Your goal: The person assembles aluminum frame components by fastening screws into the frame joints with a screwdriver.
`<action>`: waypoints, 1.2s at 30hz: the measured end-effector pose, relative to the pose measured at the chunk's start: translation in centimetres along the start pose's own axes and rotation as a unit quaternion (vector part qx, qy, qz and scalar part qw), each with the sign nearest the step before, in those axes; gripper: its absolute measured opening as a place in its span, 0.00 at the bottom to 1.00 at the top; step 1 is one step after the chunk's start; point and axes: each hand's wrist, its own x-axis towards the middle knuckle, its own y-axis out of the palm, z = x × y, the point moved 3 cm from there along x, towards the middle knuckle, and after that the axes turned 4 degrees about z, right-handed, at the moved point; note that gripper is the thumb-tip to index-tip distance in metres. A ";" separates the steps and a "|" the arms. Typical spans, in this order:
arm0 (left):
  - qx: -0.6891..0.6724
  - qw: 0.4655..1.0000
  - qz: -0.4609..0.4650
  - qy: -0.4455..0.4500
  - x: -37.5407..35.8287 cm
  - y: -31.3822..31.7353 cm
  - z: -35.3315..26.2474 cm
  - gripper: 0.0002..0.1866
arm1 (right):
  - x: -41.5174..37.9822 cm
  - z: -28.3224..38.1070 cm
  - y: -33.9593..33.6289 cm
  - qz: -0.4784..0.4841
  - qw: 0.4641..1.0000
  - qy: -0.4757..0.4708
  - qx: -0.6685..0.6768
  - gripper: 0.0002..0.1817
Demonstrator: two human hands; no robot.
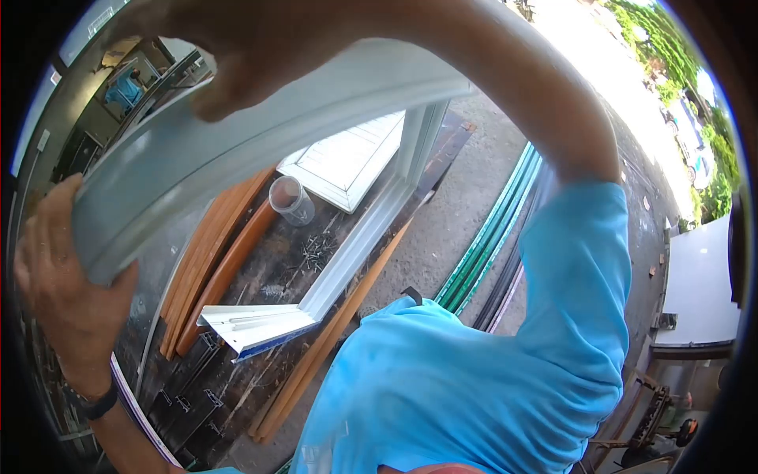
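Observation:
A long white metal profile is raised close to the camera, slanting across the upper left. My left hand is wrapped round its lower left end, thumb on the near edge. Over the profile's upper edge lies my right hand, blurred, its thumb and fingers bent down against the surface; part of it merges with the forearm. Below, a white frame piece rests on the dark worktable, with a short section joined at its lower end and another rising at its upper end.
On the table are a clear plastic cup, a pile of screws, a white slatted panel and brown strips. Green bundled lengths lie on the ground to the right. A person in blue is far back left.

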 end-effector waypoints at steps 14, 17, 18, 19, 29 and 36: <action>-0.425 0.896 0.127 0.011 -0.1 0.6 -8.8 0.59 | -5.7 -0.4 20.4 -0.574 0.544 0.252 0.558 0.47; -0.497 0.866 0.060 -0.016 -4.0 1.1 -5.7 0.66 | -6.1 -0.3 19.8 -0.602 0.462 0.375 0.533 0.29; -0.521 0.852 0.021 -0.034 -6.2 1.7 -4.8 0.67 | -7.9 -1.2 20.5 -0.551 0.501 0.363 0.560 0.28; -0.519 0.852 -0.012 -0.070 -8.8 3.2 -4.2 0.72 | -8.2 -1.6 21.1 -0.596 0.480 0.347 0.543 0.27; -0.701 0.672 -0.104 -0.217 -16.6 12.9 -15.0 0.74 | -6.4 0.8 23.8 -0.531 0.522 0.419 0.519 0.31; -0.672 0.689 -0.112 -0.248 -16.5 13.1 -15.4 0.62 | -7.1 0.7 24.5 -0.530 0.536 0.419 0.507 0.35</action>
